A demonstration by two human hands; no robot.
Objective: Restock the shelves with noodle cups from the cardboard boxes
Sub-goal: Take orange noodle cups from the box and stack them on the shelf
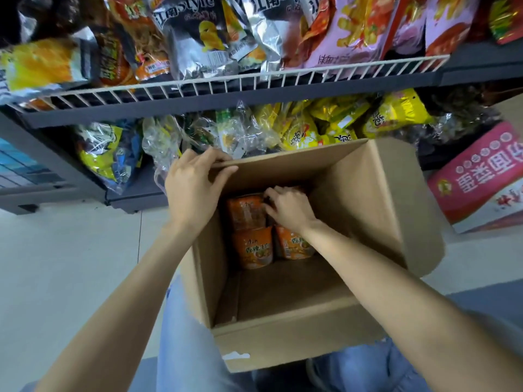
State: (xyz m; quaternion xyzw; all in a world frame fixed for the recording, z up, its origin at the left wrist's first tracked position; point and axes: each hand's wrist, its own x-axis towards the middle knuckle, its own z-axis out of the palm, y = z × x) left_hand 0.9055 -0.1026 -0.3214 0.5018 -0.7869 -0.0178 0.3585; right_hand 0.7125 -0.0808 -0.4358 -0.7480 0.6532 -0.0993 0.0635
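A: What do the noodle cups [252, 248] look like?

B: Orange, wrapped in shiny film, with Chinese print on the side. Three show plainly, lying on their sides at the bottom of the open cardboard box [376, 210] in the middle of the frame, packed against its far wall.

A: And the hands?

B: The left hand [192, 188] grips the box's far left edge, fingers curled over the rim, thumb on the inner side. The right hand [288, 207] reaches down inside, fingers bent onto the top of a cup at the far right of the group; how firmly it holds, I cannot tell. Both forearms stretch in from the lower corners of the frame.

A: What else holds goods?

B: The near part of the box floor is bare cardboard. Above the box, a lower shelf carries yellow snack bags [393, 117]. Across the upper frame, a white wire rail [226, 83] fronts a shelf of chip bags [198, 32]. A pink printed carton [478, 176] sits at right.
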